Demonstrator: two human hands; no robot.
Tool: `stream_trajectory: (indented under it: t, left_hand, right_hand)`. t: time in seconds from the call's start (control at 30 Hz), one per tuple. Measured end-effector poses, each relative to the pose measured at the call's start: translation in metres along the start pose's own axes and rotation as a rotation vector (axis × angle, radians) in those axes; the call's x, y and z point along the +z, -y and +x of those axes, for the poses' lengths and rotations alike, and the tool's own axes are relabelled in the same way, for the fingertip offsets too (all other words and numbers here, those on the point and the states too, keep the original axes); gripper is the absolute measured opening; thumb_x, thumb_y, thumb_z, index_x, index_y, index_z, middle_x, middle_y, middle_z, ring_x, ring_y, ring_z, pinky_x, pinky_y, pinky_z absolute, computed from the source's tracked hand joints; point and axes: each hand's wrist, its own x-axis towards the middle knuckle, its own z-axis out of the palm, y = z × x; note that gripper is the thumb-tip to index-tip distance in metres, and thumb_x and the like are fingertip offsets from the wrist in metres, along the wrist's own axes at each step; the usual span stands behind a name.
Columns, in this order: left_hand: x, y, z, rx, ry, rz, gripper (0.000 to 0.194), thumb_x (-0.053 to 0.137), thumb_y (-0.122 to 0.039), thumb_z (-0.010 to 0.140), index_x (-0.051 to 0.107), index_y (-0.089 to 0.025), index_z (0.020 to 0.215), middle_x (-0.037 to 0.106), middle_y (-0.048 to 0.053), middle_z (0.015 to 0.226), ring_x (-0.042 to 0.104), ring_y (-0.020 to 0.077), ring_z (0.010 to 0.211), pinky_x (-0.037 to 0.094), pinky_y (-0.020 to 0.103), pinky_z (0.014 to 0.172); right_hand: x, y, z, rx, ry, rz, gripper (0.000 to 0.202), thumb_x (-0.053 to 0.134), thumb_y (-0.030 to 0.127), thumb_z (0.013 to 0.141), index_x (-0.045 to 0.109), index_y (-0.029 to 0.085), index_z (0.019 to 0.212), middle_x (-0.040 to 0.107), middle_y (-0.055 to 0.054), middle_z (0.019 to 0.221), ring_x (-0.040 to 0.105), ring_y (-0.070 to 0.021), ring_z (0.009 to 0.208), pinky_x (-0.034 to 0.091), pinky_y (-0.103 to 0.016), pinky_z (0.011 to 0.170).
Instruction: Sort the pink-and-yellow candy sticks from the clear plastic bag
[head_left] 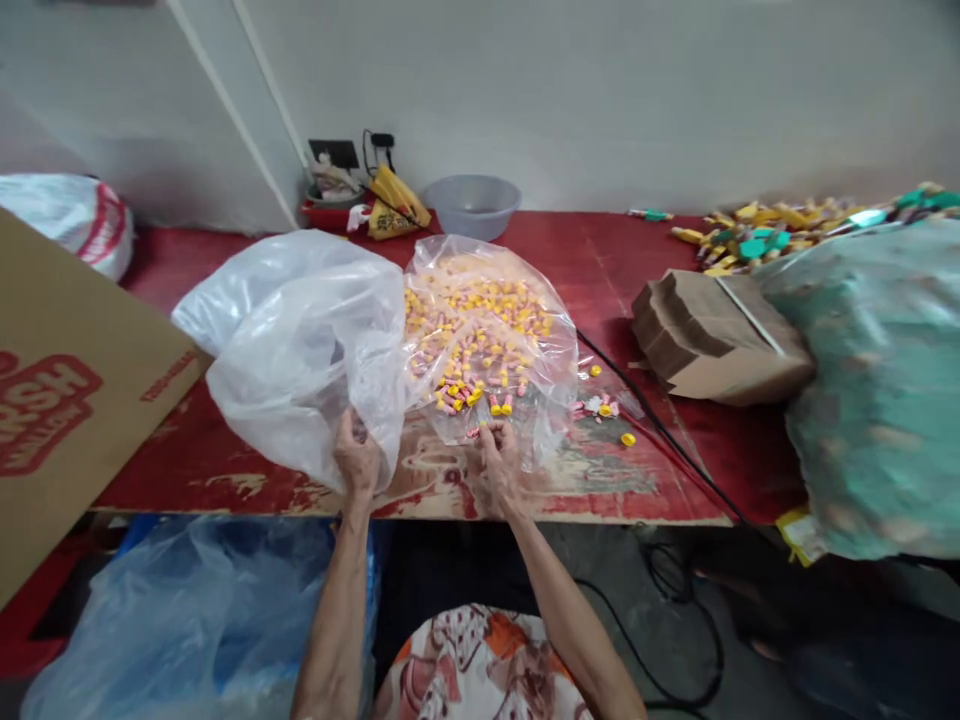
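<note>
A clear plastic bag (525, 350) full of small pink pieces with yellow caps lies on the worn red table (450, 480). At its front edge my right hand (498, 445) is closed in a pinch by a small pink piece (472, 432); what lies between the fingertips is too small to tell. Left of it stands a puffed-up translucent white bag (300, 350). My left hand (357, 455) has its fingers closed on this bag's front right edge, and the plastic partly covers the fingertips.
Loose yellow caps (628, 439) and a black cable (660, 430) lie to the right, before stacked brown cardboard (720, 340) and a large green-tinted bag (885, 400). A cardboard box (82, 400) stands left; a grey basin (474, 205) is at the back.
</note>
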Motion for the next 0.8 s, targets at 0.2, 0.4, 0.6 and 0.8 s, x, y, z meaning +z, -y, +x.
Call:
stream_trajectory:
  t: [0.2, 0.4, 0.6, 0.8]
  left_hand:
    - [-0.012, -0.056, -0.023, 0.161, 0.176, -0.097, 0.045, 0.070, -0.046, 0.100, 0.073, -0.022, 0.138, 0.077, 0.005, 0.102, 0.066, 0.0166, 0.079, 0.058, 0.026, 0.072]
    - [0.013, -0.058, -0.036, 0.228, 0.609, -0.147, 0.035, 0.073, -0.034, 0.095, 0.075, -0.026, 0.129, 0.081, 0.005, 0.118, 0.074, 0.0201, 0.093, 0.063, 0.032, 0.091]
    - [0.033, -0.048, -0.045, 0.107, 0.775, -0.105, 0.029, 0.073, -0.021, 0.092, 0.076, -0.022, 0.120, 0.081, 0.007, 0.115, 0.075, 0.0227, 0.100, 0.062, 0.036, 0.097]
    - [0.025, -0.046, -0.042, 0.055, 0.708, -0.121, 0.023, 0.076, -0.026, 0.094, 0.074, -0.022, 0.116, 0.077, 0.003, 0.106, 0.071, 0.0186, 0.092, 0.057, 0.028, 0.083]
  right_hand:
    - [-0.013, -0.003, 0.007, -0.050, -0.010, -0.208, 0.040, 0.061, 0.065, 0.097, 0.057, 0.027, 0.086, 0.065, 0.000, 0.076, 0.062, -0.0192, 0.072, 0.049, -0.031, 0.072]
    - [-0.008, 0.016, 0.005, -0.089, -0.091, -0.052, 0.041, 0.055, 0.067, 0.103, 0.056, 0.027, 0.095, 0.066, 0.002, 0.081, 0.060, -0.0165, 0.070, 0.049, -0.029, 0.070]
    - [-0.014, 0.008, 0.006, -0.092, -0.007, -0.212, 0.037, 0.056, 0.062, 0.102, 0.054, 0.027, 0.090, 0.066, -0.001, 0.081, 0.061, -0.0193, 0.074, 0.046, -0.032, 0.073]
    - [-0.017, 0.006, 0.001, -0.085, -0.068, -0.137, 0.040, 0.049, 0.065, 0.107, 0.055, 0.026, 0.099, 0.068, 0.000, 0.087, 0.063, -0.0176, 0.074, 0.048, -0.031, 0.073]
